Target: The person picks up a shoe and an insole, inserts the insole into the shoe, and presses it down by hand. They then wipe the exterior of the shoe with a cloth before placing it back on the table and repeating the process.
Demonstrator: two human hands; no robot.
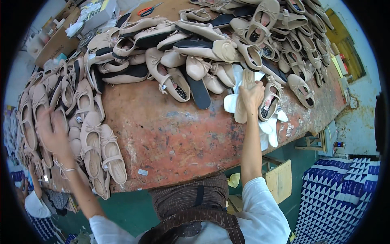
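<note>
Many beige ballet-style shoes lie on a worn reddish workbench. My right hand grips one beige shoe together with white tissue paper, at the right side of the bench. My left hand rests with fingers spread on a row of beige shoes laid side by side at the left edge. A large heap of beige shoes with black soles fills the far side.
Orange-handled scissors and a cardboard box sit at the far left of the bench. More white tissue paper hangs at the right edge. Blue-and-white patterned boxes stand on the floor at the right. Another person is at the lower left.
</note>
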